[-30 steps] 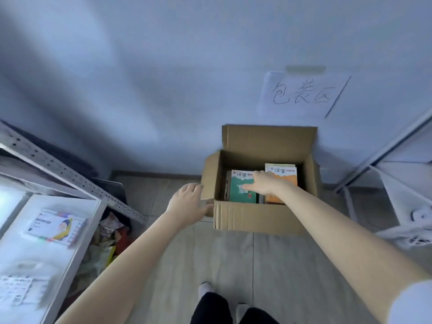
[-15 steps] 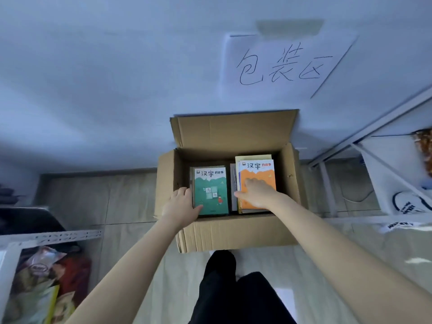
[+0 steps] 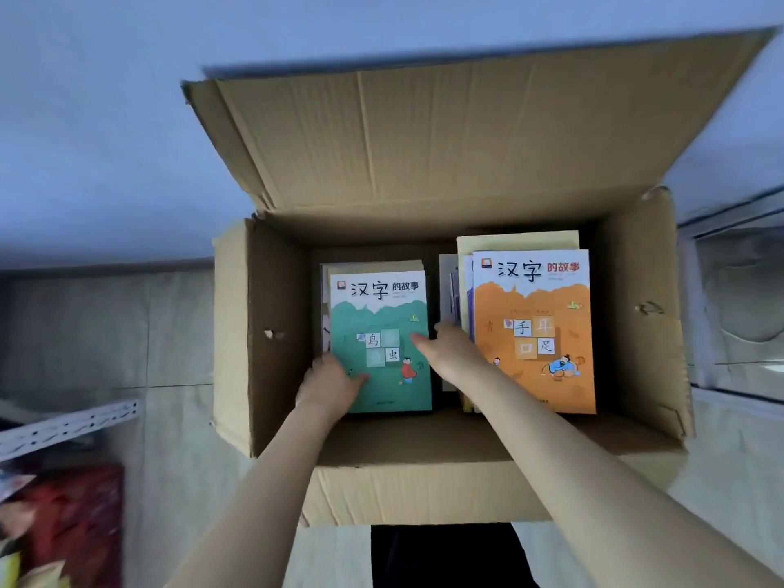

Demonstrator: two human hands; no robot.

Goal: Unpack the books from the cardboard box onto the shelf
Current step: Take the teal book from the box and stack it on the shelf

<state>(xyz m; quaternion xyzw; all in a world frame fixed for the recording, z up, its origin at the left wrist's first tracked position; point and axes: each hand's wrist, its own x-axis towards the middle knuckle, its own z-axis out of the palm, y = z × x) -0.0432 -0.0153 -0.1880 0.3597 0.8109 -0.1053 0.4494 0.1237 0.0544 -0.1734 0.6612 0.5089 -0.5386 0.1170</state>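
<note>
Lying side by side in box (image 3: 275,333): green bk (image 3: 377,316), orange bk (image 3: 530,299)

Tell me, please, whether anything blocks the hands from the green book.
Nothing visible does: the left hand and the right hand both hold the green book, topmost on its stack in the open cardboard box.

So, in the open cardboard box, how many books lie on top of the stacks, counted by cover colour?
Green paperback book: 1
Orange paperback book: 1
Total: 2
The left hand and right hand grip the green one. The books beneath, inside the brown cardboard box, cannot be counted.
</note>
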